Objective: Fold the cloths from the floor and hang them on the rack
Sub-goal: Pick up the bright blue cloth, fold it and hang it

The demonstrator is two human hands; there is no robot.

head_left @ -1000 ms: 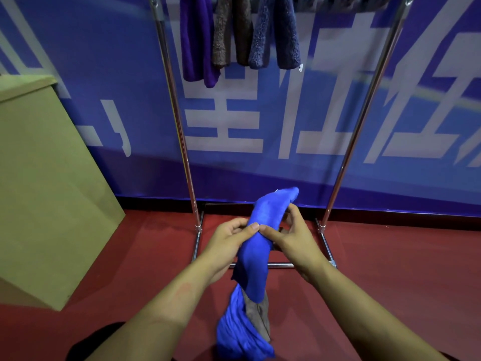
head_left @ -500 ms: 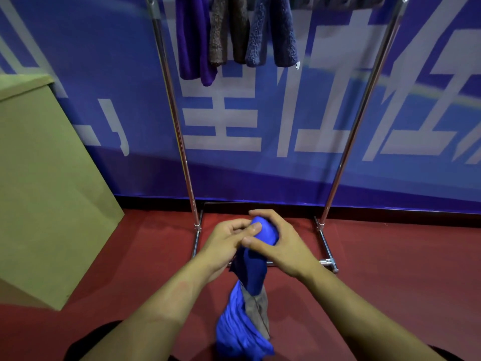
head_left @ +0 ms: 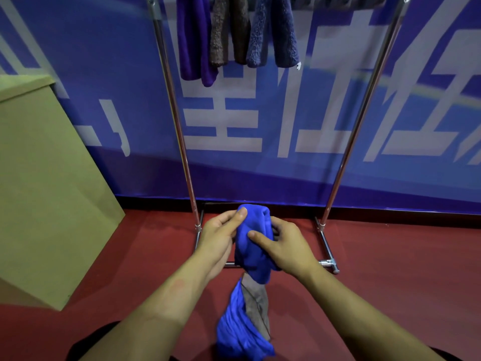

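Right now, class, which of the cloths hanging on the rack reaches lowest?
The purple cloth, leftmost on the rack. Its bottom end drops below those of the brown cloth and the grey-blue fleecy cloth beside it.

Looks like a staged demo or recording space, not a home. Back wall is covered w/ a big blue printed banner with large white characters (head_left: 260, 121), like an event backdrop. Floor is plain dark-red carpet (head_left: 403, 256). Only furnishings: a chrome tube garment rack (head_left: 182, 142) w/ fuzzy purple, brown and blue-grey cloths (head_left: 234, 35) hung on it, and a plain olive-tan board box (head_left: 46, 178) at left.
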